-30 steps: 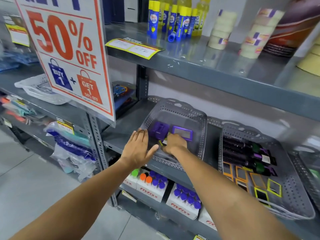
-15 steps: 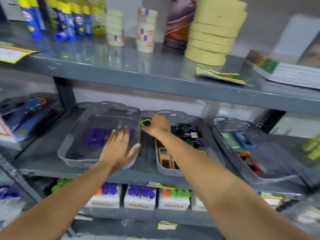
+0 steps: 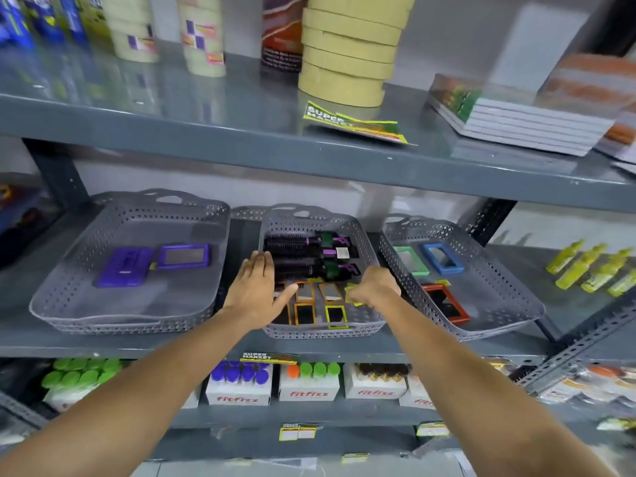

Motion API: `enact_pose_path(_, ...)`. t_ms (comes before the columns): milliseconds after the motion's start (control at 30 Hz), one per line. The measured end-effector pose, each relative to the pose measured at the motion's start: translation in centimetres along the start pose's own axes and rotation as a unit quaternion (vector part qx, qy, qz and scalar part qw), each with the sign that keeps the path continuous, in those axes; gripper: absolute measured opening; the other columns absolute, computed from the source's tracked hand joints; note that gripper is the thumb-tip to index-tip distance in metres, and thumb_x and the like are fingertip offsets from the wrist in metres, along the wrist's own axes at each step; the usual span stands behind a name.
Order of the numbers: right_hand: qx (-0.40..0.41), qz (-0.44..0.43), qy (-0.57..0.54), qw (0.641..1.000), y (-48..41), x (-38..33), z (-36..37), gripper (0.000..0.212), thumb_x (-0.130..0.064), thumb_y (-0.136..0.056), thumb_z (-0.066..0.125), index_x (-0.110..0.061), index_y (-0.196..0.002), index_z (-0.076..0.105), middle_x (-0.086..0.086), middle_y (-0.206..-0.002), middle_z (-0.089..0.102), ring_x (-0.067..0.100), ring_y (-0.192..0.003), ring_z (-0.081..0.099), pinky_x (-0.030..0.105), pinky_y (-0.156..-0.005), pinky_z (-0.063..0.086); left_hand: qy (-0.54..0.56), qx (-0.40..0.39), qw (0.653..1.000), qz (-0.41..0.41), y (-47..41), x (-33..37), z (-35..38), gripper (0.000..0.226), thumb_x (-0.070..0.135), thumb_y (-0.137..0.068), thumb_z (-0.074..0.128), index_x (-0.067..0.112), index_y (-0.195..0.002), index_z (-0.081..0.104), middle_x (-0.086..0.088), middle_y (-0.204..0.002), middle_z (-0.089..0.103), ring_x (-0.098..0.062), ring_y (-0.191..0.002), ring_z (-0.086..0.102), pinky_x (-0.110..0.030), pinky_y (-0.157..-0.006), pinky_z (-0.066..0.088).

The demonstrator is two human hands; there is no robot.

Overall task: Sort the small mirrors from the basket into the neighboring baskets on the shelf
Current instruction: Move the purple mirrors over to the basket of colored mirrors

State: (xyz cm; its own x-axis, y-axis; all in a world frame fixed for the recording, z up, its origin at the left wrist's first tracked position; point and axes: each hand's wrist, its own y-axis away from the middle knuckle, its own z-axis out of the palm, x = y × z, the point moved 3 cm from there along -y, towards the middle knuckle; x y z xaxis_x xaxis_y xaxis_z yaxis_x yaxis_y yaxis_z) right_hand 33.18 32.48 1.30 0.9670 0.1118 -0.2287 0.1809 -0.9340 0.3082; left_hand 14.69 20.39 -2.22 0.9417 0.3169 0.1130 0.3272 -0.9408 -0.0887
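Three grey perforated baskets stand side by side on the middle shelf. The middle basket [image 3: 373, 327] holds black hair brushes [image 3: 306, 251] at the back and several small orange-framed and yellow-framed mirrors [image 3: 304, 290] in front. My right hand [image 3: 377, 287] hovers over its right side, shut on a small yellow-framed mirror [image 3: 351, 293]. My left hand [image 3: 256, 287] lies open and flat on the middle basket's left rim. The left basket [image 3: 103, 318] holds two purple mirrors [image 3: 184, 256]. The right basket [image 3: 509, 304] holds a green, a blue [image 3: 443, 258] and a red mirror.
The shelf above carries stacked tape rolls [image 3: 344, 53], glue bottles and notebooks [image 3: 516, 118]. Boxes of capped bottles [image 3: 308, 382] line the shelf below. Yellow bottles [image 3: 585, 266] lie right of the baskets. A slanted metal brace [image 3: 578, 342] crosses at the right.
My right hand left the left basket and carried a yellow-framed mirror rightward to the middle basket's right side. My left hand shifted from the left basket to the middle basket's rim. The view swung right.
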Motion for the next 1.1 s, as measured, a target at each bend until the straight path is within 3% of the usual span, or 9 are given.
enact_pose_path(67,-0.016,0.008,0.007,1.000,0.1,0.5,1.0,0.017,-0.012,-0.069,0.069,-0.009,-0.084,0.062,0.004,-0.078,0.067,0.020,-0.076,0.070,0.028,-0.067,0.058,0.007,-0.007,1.000,-0.008,0.1,-0.1,0.1,0.089,0.065,-0.088,0.015,-0.003,-0.146,0.008,-0.021,-0.153,0.018,-0.031,-0.143,0.009,-0.039,-0.117,0.007)
enact_pose_path(133,-0.024,0.009,0.018,1.000,0.0,0.7,1.6,0.022,-0.008,-0.070,0.067,-0.009,-0.091,0.063,0.005,-0.085,0.068,0.020,-0.079,0.069,0.028,-0.066,0.056,0.014,-0.011,1.000,-0.013,0.3,-0.1,0.2,0.089,0.065,-0.088,0.014,-0.003,-0.146,0.008,-0.021,-0.153,0.018,-0.031,-0.143,0.009,-0.039,-0.117,0.007)
enact_pose_path(400,-0.036,0.008,0.054,0.998,0.1,0.7,2.2,0.029,-0.010,-0.071,0.070,-0.009,-0.098,0.061,0.004,-0.096,0.067,0.021,-0.089,0.068,0.031,-0.075,0.056,0.005,-0.025,1.000,-0.015,0.2,-0.1,0.5,0.091,0.065,-0.087,0.011,-0.003,-0.146,0.006,-0.022,-0.154,0.015,-0.031,-0.144,0.007,-0.038,-0.118,0.006)
enact_pose_path(600,-0.042,0.010,0.068,0.997,0.2,0.7,2.3,0.023,-0.014,-0.069,0.071,-0.009,-0.091,0.065,0.002,-0.088,0.065,0.019,-0.082,0.069,0.028,-0.071,0.055,0.009,-0.026,1.000,-0.014,0.1,-0.3,0.7,0.092,0.066,-0.086,0.009,-0.003,-0.146,0.005,-0.022,-0.154,0.014,-0.030,-0.144,0.006,-0.039,-0.118,0.006)
enact_pose_path(767,-0.030,-0.002,0.107,0.994,0.2,0.6,2.9,0.039,-0.007,-0.077,0.067,-0.004,-0.114,0.058,0.008,-0.113,0.061,0.027,-0.100,0.065,0.038,-0.086,0.056,0.006,-0.023,1.000,-0.010,0.1,-0.3,0.8,0.092,0.066,-0.087,0.010,-0.004,-0.146,0.007,-0.022,-0.154,0.015,-0.030,-0.144,0.006,-0.039,-0.118,0.006)
enact_pose_path(867,-0.017,-0.004,0.118,0.993,0.2,0.5,2.8,0.042,-0.004,-0.080,0.065,-0.003,-0.120,0.056,0.010,-0.121,0.060,0.028,-0.106,0.063,0.038,-0.084,0.054,0.008,-0.022,1.000,-0.009,0.1,-0.2,0.8,0.090,0.065,-0.088,0.011,-0.004,-0.146,0.007,-0.022,-0.154,0.015,-0.030,-0.144,0.006,-0.039,-0.118,0.006)
enact_pose_path(1000,-0.024,-0.003,0.115,0.993,0.1,0.8,2.6,0.034,-0.002,-0.077,0.065,-0.003,-0.111,0.061,0.007,-0.101,0.060,0.025,-0.096,0.066,0.033,-0.074,0.053,0.004,-0.025,1.000,-0.008,0.1,-0.3,0.7,0.091,0.065,-0.087,0.010,-0.004,-0.146,0.006,-0.022,-0.154,0.015,-0.030,-0.144,0.006,-0.040,-0.118,0.006)
enact_pose_path(1100,-0.024,0.006,0.093,0.995,-0.1,0.4,1.8,0.018,-0.007,-0.073,0.074,-0.006,-0.088,0.065,0.004,-0.084,0.068,0.020,-0.078,0.072,0.033,-0.073,0.060,0.003,-0.010,1.000,-0.003,0.2,-0.5,0.2,0.089,0.064,-0.089,0.012,-0.003,-0.146,0.008,-0.022,-0.154,0.017,-0.031,-0.144,0.007,-0.040,-0.118,0.006)
